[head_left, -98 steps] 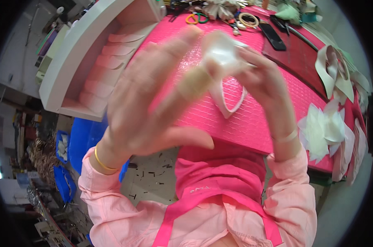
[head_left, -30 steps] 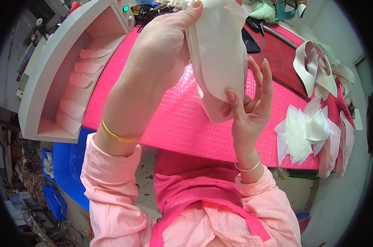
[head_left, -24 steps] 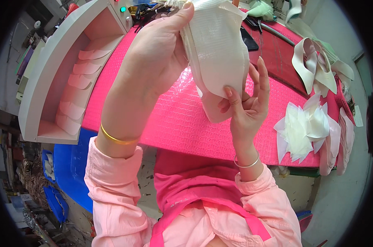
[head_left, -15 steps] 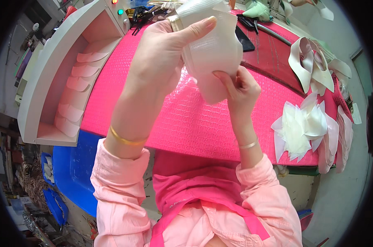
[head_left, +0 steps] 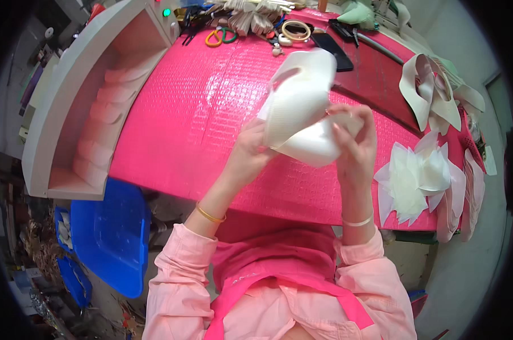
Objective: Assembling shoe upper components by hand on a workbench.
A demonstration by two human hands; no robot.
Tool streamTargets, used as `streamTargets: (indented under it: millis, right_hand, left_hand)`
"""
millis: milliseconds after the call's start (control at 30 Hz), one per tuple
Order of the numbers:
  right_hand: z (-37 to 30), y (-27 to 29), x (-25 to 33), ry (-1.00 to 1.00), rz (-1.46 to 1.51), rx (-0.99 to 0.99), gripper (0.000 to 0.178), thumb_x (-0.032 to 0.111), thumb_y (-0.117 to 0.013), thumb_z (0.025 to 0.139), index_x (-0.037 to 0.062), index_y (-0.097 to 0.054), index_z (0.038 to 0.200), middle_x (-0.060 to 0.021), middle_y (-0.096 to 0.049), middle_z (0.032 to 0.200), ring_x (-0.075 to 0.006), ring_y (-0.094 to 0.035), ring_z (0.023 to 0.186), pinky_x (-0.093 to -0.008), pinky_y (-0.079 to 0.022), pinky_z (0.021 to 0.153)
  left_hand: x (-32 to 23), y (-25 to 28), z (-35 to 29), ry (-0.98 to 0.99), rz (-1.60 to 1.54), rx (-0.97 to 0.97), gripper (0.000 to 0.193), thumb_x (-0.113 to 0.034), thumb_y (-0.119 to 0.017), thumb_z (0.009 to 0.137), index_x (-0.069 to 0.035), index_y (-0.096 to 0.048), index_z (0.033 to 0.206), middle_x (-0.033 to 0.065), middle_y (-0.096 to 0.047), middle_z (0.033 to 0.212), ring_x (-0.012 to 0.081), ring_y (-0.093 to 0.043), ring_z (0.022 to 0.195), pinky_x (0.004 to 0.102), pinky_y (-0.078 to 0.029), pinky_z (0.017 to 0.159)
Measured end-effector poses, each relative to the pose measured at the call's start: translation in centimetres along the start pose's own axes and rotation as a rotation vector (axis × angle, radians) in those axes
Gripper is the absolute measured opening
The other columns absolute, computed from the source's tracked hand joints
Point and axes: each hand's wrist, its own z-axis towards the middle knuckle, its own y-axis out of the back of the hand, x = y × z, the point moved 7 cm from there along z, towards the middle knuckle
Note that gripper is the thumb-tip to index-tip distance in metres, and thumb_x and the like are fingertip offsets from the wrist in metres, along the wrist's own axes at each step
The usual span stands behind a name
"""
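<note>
A: What do the hands have between them?
B: A white curved piece (head_left: 296,107), held up over the worktop (head_left: 171,124), a little right of the worktop's middle.
A: How does each hand have it?
B: The left hand (head_left: 253,144) is closed on its lower left edge. The right hand (head_left: 355,139) pinches its right side between thumb and fingers.
A: And around the worktop?
B: Along the worktop's left end stands a white open-fronted case (head_left: 44,136) with pale pink pieces (head_left: 104,113) in a row inside. Below the worktop's near left corner is a blue bin (head_left: 106,232).
A: The other sides?
B: A black phone (head_left: 333,52) and a wooden ring (head_left: 296,24) lie toward the worktop's far edge. Thin pale pieces (head_left: 406,184) are heaped at its near right corner.
</note>
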Motion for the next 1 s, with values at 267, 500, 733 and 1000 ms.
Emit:
streamTargets:
  millis: [267, 500, 733, 1000]
  right_hand:
    - [-4.3, -1.0, 4.2, 0.290, -0.438, -0.142, 0.019, -0.001, -0.060, 0.077, 0.0023, -0.049, 0.091, -0.0155, -0.061, 0.087, -0.0242, -0.058, 0.089, -0.0348, -0.045, 0.081]
    - [-2.9, -2.0, 3.7, 0.038, 0.058, 0.185, 0.026, 0.011, -0.052, 0.085, -0.0004, -0.043, 0.107, -0.0104, -0.055, 0.076, -0.0238, -0.058, 0.077, -0.0337, -0.048, 0.069]
    - [1.2, -1.4, 2.4, 0.208, -0.355, 0.077, 0.019, 0.006, -0.058, 0.082, -0.0047, -0.056, 0.098, -0.0137, -0.061, 0.091, -0.0225, -0.061, 0.083, -0.0325, -0.047, 0.080]
    - [4.1, -0.7, -1.9, 0.083, -0.320, 0.011, 0.014, 0.005, -0.063, 0.077, -0.0021, -0.064, 0.090, -0.0105, -0.065, 0.084, -0.0119, -0.061, 0.078, -0.0216, -0.049, 0.070]
  left_hand:
    - [0.8, -1.1, -1.4, 0.080, -0.029, -0.002, 0.023, -0.001, -0.064, 0.064, -0.007, -0.062, 0.086, 0.0062, -0.060, 0.084, 0.0238, -0.049, 0.083, 0.0335, -0.035, 0.078]
    - [-0.3, -1.4, -0.7, 0.088, -0.044, 0.027, 0.022, -0.003, -0.064, 0.064, -0.006, -0.062, 0.085, 0.0075, -0.059, 0.081, 0.0247, -0.049, 0.077, 0.0354, -0.036, 0.074]
    - [-0.1, -1.1, -1.6, 0.182, -0.139, 0.076, 0.023, -0.004, -0.065, 0.067, -0.006, -0.063, 0.089, 0.0089, -0.061, 0.087, 0.0257, -0.051, 0.081, 0.0343, -0.039, 0.073]
    - [0.9, -1.8, -3.5, 0.305, -0.365, 0.135, 0.024, -0.006, -0.067, 0.069, -0.003, -0.062, 0.092, 0.0098, -0.059, 0.096, 0.0219, -0.052, 0.089, 0.0330, -0.039, 0.081]
